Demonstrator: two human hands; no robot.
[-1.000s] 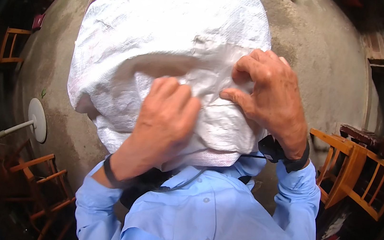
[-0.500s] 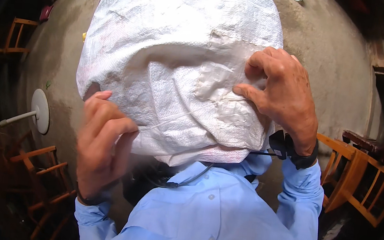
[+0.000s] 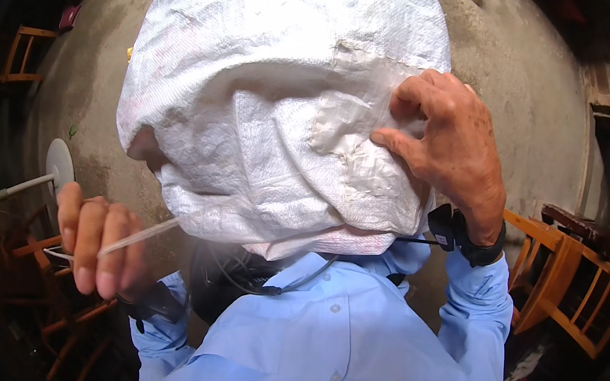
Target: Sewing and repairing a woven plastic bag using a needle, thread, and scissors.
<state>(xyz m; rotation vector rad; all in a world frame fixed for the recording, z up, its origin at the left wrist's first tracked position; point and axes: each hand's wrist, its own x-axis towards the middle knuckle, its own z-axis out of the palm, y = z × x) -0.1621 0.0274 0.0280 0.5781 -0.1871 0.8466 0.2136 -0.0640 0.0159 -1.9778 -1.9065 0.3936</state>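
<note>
A white woven sack point(image 3: 287, 28) lies spread out in front of me, wrinkled and bunched along its near side. Sewn onto its right half is a paler patch point(image 3: 351, 93) with rough stitched edges. My right hand point(image 3: 456, 140) is closed at the patch's right side, thumb and curled fingers gathering its fabric. Out to the left of the sack, my left hand point(image 3: 108, 246) has its fingers closed round a thin whitish thread point(image 3: 147, 232). That thread runs taut from the fingers to the sack's lower left edge. A loose end shows on the hand's far side.
At the right stands a wooden chair point(image 3: 568, 276). Wooden chair parts point(image 3: 80, 315) are at the lower left, beside a white round disc on a pole point(image 3: 59, 163). A black rounded object point(image 3: 210, 278) sits beneath the sack's near edge. Concrete floor point(image 3: 517, 72) surrounds the sack.
My left hand has swung left and down, away from the sack's edge, drawing the thread out straight. The sack's left side has folded up somewhat. My right hand stays almost where it was.
</note>
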